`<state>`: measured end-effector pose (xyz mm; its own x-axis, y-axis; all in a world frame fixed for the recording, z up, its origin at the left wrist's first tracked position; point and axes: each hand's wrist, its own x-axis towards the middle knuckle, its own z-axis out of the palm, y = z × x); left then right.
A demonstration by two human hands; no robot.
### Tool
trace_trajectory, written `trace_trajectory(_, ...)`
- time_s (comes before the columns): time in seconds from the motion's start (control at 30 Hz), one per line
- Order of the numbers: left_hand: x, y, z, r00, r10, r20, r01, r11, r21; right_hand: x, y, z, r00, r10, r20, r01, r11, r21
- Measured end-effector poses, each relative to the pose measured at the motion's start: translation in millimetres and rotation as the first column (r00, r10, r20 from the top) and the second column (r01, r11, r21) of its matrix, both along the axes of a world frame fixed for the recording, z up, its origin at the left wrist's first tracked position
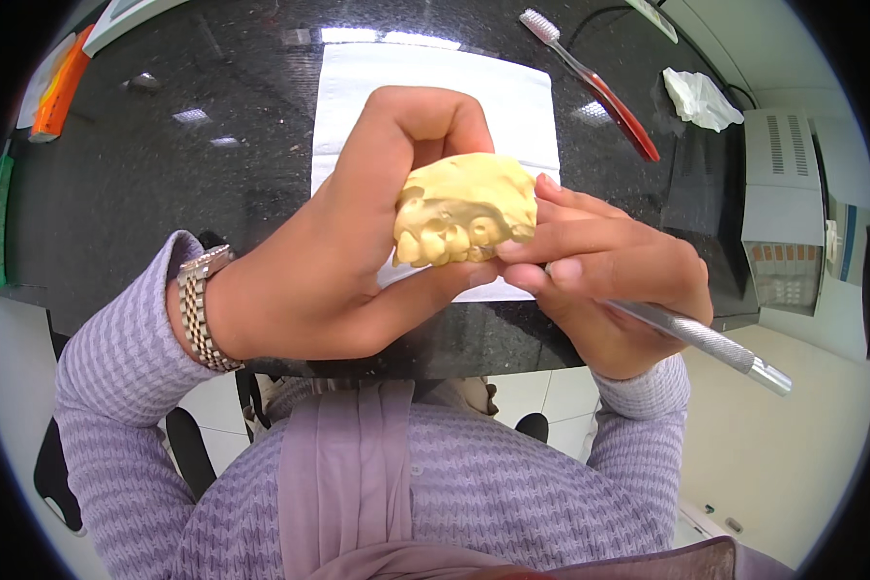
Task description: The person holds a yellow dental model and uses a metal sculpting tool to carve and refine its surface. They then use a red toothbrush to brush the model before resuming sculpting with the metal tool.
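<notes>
A yellow plaster dental model (474, 184) with a row of teeth along its lower edge is held up above a white paper sheet (435, 87). My left hand (358, 251) is closed round it, the thumb beneath the teeth and the fingers bent behind. Between the fingers of my right hand (619, 271) sits a metal knife-style handle (686, 329) with a knurled grip, slanting down to the right. Its working tip is hidden by the fingertips close to the teeth, so I cannot tell its shape. The right fingertips rest against the model's right side.
On the dark speckled counter (232, 184), a red-handled toothbrush (609, 101) lies at the far right beside a crumpled white tissue (701, 99). An orange object (63, 87) and a green item (0, 222) stand at the left edge. A pale cabinet unit (783, 184) is on the right.
</notes>
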<state>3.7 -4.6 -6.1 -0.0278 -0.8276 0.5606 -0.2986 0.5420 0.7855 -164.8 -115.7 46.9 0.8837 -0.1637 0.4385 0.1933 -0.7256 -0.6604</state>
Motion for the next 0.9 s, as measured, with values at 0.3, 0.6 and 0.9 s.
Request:
trace_trajectory(0.3, 0.4, -2.8, -1.5, 0.998, -0.025, 0.058, 0.025, 1.000, -0.014, 2.6, -7.0, -4.9, 1.000, 0.024, 0.000, -0.024, 0.999, -0.044)
trace_trajectory(0.6, 5.5, -7.5, 2.2, 0.991, -0.064, 0.116, 0.074, 0.993, -0.087, 4.6, -17.1, -10.7, 0.998, 0.033, 0.049, -0.042, 0.980, 0.193)
trace_trajectory(0.9, 3.6, -6.1, 1.9, 0.988, -0.157, 0.006, 0.157, 0.988, -0.001, 4.8, -17.0, -8.6, 0.995, 0.089, 0.052, -0.093, 0.994, 0.066)
